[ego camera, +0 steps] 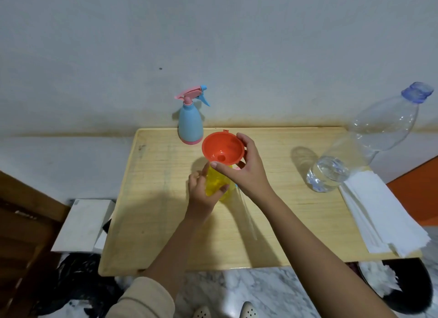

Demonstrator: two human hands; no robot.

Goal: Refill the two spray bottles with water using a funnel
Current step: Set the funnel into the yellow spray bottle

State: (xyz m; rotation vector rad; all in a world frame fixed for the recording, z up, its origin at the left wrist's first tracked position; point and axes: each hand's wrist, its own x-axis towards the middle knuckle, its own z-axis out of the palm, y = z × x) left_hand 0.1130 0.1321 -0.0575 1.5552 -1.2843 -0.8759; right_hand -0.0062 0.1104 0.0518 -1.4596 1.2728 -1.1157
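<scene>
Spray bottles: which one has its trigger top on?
The blue plastic spray bottle by the wall; the yellow translucent spray bottle in the left hand has an orange plastic funnel at its mouth.

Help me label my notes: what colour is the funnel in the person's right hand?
Orange-red; the funnel shows best in the head view, gripped by the right hand.

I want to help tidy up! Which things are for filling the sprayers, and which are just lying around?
For the job: funnel, yellow spray bottle, blue spray bottle, water bottle.
Lying about: paper napkins, white box.
</scene>
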